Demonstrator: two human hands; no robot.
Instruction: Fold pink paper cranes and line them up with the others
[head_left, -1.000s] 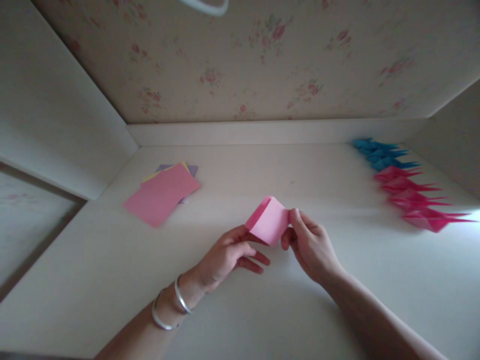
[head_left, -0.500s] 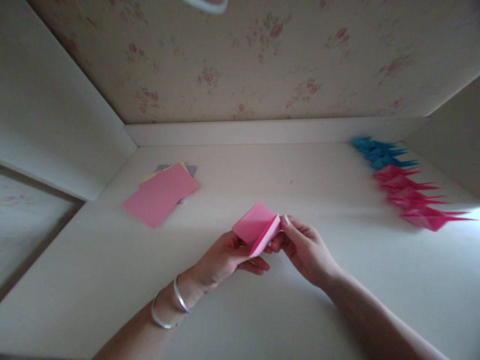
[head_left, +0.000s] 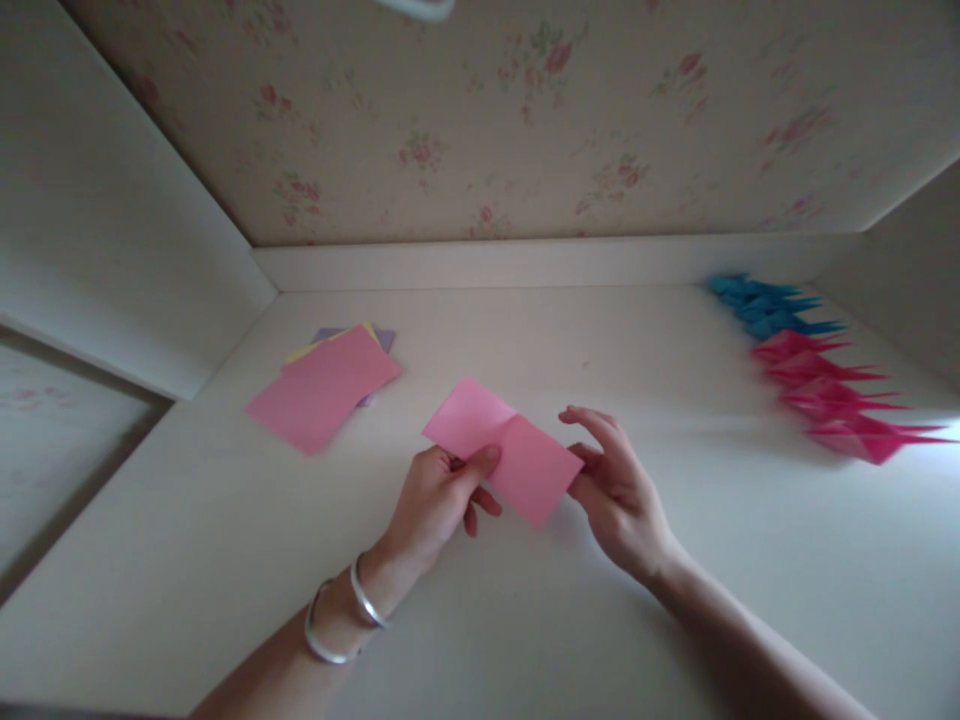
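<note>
A pink sheet of paper [head_left: 540, 470], opened out into a rectangle with a crease across its middle, is held above the white table. My left hand [head_left: 442, 495] pinches its lower edge, thumb on top and the other fingers underneath. At the paper's right corner is my right hand [head_left: 622, 500], fingers apart and the index finger raised. Its thumb and another finger are close to that corner, partly behind it; whether they touch it I cannot tell. Two silver bangles [head_left: 364, 595] circle my left wrist.
On the left of the white table [head_left: 480, 340] lies a small stack of pink, yellow and purple paper [head_left: 322, 390]. Along the right side stand several pointed pink folded-paper figures [head_left: 855, 435] and blue ones [head_left: 772, 305]. A floral-papered wall [head_left: 450, 120] rises behind.
The pink paper was folded up at its right part and now lies opened out flat. My right hand has loosened its pinch and spread its fingers. My left thumb has shifted onto the paper's face.
</note>
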